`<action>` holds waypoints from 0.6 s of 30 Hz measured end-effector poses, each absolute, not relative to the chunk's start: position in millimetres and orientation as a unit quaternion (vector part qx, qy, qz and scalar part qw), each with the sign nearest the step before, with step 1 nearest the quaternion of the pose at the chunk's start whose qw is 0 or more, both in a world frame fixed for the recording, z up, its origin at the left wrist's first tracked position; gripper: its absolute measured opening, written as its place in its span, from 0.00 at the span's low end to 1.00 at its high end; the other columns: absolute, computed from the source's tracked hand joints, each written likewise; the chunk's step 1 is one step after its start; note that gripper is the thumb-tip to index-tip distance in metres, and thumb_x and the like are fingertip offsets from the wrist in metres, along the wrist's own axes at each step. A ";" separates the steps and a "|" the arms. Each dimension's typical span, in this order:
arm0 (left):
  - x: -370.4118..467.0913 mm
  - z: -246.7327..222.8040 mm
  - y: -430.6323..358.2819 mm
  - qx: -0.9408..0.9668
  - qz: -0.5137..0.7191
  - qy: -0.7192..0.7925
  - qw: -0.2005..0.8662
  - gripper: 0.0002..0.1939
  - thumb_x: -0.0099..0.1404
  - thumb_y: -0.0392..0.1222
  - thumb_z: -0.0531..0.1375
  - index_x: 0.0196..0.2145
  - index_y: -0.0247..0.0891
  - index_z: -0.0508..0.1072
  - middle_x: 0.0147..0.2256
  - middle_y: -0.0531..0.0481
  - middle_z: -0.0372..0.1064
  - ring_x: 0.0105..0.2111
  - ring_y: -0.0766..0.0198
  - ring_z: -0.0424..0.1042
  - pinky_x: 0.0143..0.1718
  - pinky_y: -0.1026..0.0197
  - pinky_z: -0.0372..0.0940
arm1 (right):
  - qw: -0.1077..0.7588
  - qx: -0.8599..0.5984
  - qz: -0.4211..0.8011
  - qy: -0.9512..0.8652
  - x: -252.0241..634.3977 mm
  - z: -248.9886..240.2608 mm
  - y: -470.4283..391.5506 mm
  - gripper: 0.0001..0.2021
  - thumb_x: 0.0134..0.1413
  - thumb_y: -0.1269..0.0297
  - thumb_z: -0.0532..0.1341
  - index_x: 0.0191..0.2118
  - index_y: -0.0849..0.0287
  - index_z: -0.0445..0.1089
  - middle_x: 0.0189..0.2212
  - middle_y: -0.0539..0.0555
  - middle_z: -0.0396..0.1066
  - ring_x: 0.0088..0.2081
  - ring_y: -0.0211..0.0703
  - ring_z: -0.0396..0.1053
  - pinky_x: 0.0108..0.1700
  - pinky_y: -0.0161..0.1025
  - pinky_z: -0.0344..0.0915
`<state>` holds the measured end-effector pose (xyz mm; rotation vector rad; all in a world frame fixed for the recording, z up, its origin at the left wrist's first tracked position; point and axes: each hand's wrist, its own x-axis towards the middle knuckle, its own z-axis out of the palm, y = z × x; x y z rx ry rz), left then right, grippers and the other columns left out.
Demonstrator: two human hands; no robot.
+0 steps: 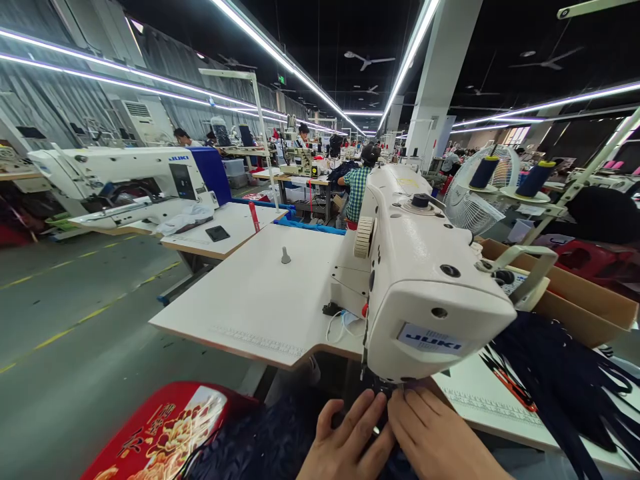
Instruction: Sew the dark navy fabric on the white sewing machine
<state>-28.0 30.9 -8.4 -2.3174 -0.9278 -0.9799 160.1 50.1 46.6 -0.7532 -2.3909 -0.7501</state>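
Rows of sewing stations fill a long factory hall under strip lights. Both hands lie flat, fingers extended, side by side: the left hand [345, 437] and right hand [435, 437] press dark navy quilted fabric [265, 443] under the head of the white industrial sewing machine [425, 280]. Seemingly the seam is being fed; next calls for steady, even guiding. A red printed stool [160, 430] sits left, dark blue straps [560, 373] right.
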 end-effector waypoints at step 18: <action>-21.8 -12.2 29.5 -0.825 -0.408 -0.338 0.195 0.13 0.67 0.46 0.59 0.48 0.47 0.76 0.51 0.54 0.75 0.65 0.67 0.53 0.67 0.54 0.32 | 0.302 -0.483 0.270 -0.777 205.6 45.9 49.6 0.11 0.66 0.64 0.48 0.32 0.54 0.62 0.26 0.46 0.63 0.28 0.38 0.65 0.30 0.32 0.65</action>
